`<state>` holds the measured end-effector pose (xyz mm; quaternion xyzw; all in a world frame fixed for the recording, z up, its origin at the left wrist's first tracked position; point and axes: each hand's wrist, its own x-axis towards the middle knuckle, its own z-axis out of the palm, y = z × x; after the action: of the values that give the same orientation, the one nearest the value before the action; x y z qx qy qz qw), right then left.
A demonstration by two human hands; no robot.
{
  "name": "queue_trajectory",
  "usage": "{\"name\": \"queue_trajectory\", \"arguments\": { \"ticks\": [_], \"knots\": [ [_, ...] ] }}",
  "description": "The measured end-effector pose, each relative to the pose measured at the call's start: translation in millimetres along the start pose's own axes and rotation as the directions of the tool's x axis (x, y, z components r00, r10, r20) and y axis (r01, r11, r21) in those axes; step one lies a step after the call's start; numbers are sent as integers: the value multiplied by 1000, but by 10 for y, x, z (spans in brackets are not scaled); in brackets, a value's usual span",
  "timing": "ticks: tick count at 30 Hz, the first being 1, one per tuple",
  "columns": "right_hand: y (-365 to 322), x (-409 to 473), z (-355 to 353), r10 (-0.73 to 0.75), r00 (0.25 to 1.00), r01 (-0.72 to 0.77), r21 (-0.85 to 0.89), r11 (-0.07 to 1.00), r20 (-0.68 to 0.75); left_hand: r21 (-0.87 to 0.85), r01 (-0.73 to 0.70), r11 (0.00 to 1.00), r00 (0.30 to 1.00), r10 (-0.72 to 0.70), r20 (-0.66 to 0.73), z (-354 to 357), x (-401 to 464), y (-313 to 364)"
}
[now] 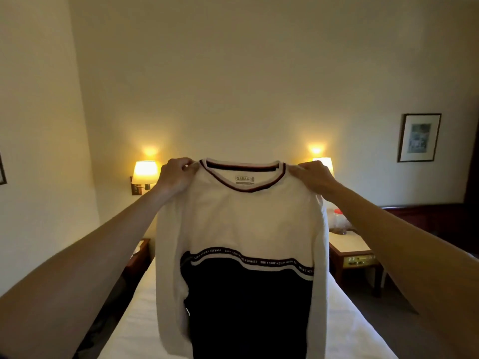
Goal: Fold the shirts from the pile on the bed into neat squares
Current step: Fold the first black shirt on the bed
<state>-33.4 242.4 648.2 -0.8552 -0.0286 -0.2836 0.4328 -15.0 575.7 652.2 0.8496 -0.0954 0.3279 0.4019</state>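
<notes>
Because a shirt has to hang straight before it can be folded, the left hand (176, 174) and the right hand (315, 176) each pinch one shoulder of the soft white and dark blue long-sleeved shirt (248, 229), just beside the striped neck. It hangs down between the two hands, up in the air over the white bed (140, 320). Its top half is white, its bottom half dark, with a band of small words across the middle. Both sleeves dangle loose below the hands.

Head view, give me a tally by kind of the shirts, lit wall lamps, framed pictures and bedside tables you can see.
Shirts: 1, held up by left hand and right hand
Lit wall lamps: 2
Framed pictures: 2
Bedside tables: 2
Total: 7
</notes>
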Motion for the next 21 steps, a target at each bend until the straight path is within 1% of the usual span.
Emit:
{"name": "queue_trajectory", "arguments": {
  "ticks": [1, 2, 4, 5, 6, 8, 9, 10, 12, 13, 14, 16, 17, 18, 20, 21],
  "knots": [
    [-5, -3, -14, 13, 999, -10, -59, 998, 49, 24, 2, 1000, 1000, -2, 25, 2, 5, -37],
    [-7, 13, -19, 1, 999, 3, -93, 996, 43, 10, 1, 1000, 1000, -1, 4, 0, 9, -62],
    [5, 62, -20, -60, 995, 54, -61, 997, -84, -66, -20, 998, 994, 13, -106, -17, 23, -82],
    [-5, 66, -16, -72, 989, 66, -47, 997, -129, -70, -36, 997, 992, 27, -127, -18, 29, -86],
    [-14, 75, -4, -82, 989, 75, -65, 995, -122, -32, -41, 999, 994, 37, -106, -13, 32, -89],
    [13, 118, 29, -76, 997, 72, -122, 990, -31, 53, -16, 998, 999, 19, -48, -16, 58, -138],
    [16, 120, 34, -76, 997, 75, -127, 989, -7, 53, 6, 999, 999, -3, -49, -37, 76, -159],
    [4, 120, 30, -84, 996, 82, -110, 991, -13, 25, 17, 1000, 998, -16, -62, -61, 92, -160],
    [17, 140, 36, -102, 992, 99, -43, 994, -71, -46, 3, 999, 997, -7, -79, -78, 88, -114],
    [16, 157, 39, -103, 992, 100, -38, 994, -80, -68, -8, 998, 998, 4, -63, -80, 89, -96],
    [5, 170, 37, -89, 995, 86, -49, 995, -49, -73, -11, 997, 1000, 10, -22, -84, 91, -82],
    [-19, 189, 20, -35, 998, 40, -86, 995, 60, -46, 9, 999, 993, -3, 121, -131, 100, -86],
    [-46, 189, 15, -24, 998, 29, -83, 996, 64, -32, 20, 999, 986, -14, 167, -158, 95, -70],
    [-57, 200, 22, -33, 999, 33, -57, 998, -3, -40, 19, 999, 986, -13, 166, -179, 87, -40],
    [-66, 208, 52, -77, 976, 80, 6, 997, -205, -113, -21, 993, 999, 24, 25, -162, 96, -9],
    [-93, 199, 71, -106, 972, 104, -23, 994, -210, -111, -31, 993, 999, 28, -29, -150, 111, -5]
  ]
}}
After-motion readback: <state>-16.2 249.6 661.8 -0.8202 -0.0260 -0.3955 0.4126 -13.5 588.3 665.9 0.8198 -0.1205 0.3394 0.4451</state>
